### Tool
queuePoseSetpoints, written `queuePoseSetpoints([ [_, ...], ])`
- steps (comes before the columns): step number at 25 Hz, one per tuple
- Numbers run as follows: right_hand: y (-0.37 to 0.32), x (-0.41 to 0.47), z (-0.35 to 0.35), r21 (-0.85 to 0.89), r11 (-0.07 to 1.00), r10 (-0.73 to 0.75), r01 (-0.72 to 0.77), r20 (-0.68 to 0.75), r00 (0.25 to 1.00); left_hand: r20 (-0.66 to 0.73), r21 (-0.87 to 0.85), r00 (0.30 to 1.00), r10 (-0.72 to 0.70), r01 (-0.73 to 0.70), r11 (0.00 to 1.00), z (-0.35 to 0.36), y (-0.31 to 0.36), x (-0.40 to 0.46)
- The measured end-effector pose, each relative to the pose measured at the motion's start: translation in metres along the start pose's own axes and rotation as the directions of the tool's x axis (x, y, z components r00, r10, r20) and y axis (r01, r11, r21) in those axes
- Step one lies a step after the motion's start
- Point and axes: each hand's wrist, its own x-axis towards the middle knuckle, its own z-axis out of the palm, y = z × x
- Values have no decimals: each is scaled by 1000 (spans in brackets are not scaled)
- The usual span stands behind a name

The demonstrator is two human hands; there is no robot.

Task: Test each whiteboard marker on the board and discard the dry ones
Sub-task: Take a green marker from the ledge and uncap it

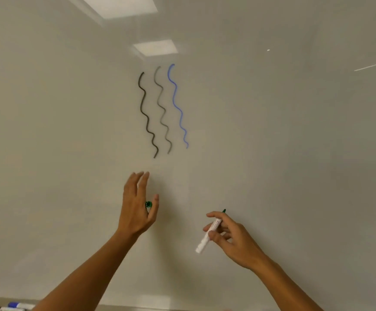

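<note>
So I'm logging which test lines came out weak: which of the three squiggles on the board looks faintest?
The middle squiggle, a washed-out grey. The left squiggle is solid dark black, and the right squiggle is clear blue.

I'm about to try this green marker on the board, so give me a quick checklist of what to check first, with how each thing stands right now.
1. Cap off the green marker: ok, the green tip shows bare above the right hand.
2. Marker gripped for writing: ok, the fingers curl round the barrel, tip toward the whiteboard.
3. Cap kept ready: ok, the left hand holds it by the thumb.
4. Free board space: ok, bare surface lies right of the blue line.
5. Tip touching the board: cannot tell.
6. Ink good: cannot tell, no green line is drawn.
</note>
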Motion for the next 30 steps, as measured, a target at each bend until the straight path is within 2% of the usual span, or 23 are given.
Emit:
queuePoseSetpoints([
  [3,-33,18,-2,-58,997,-54,52,-37,998,-53,194,996,79,-67,979,-21,-24,44],
  [5,-54,26,-5,-42,993,-113,109,-105,988,-79,249,989,124,-101,963,-31,-35,72],
  [10,-110,55,-19,21,974,-213,226,-259,942,-126,240,982,144,-111,964,-51,-50,134],
  [15,-152,97,-33,-45,946,-306,322,-455,836,-130,258,982,133,-96,961,-51,-51,167],
  [19,-182,125,-48,-113,916,-392,386,-461,796,-151,238,983,102,-64,969,-49,-59,183],
  [25,-206,167,-65,-166,898,-420,407,-595,686,-174,304,979,109,-52,951,-41,-61,189],
  [30,-213,191,-75,-206,891,-440,404,-603,665,-182,307,976,120,-59,950,-40,-61,190],
])
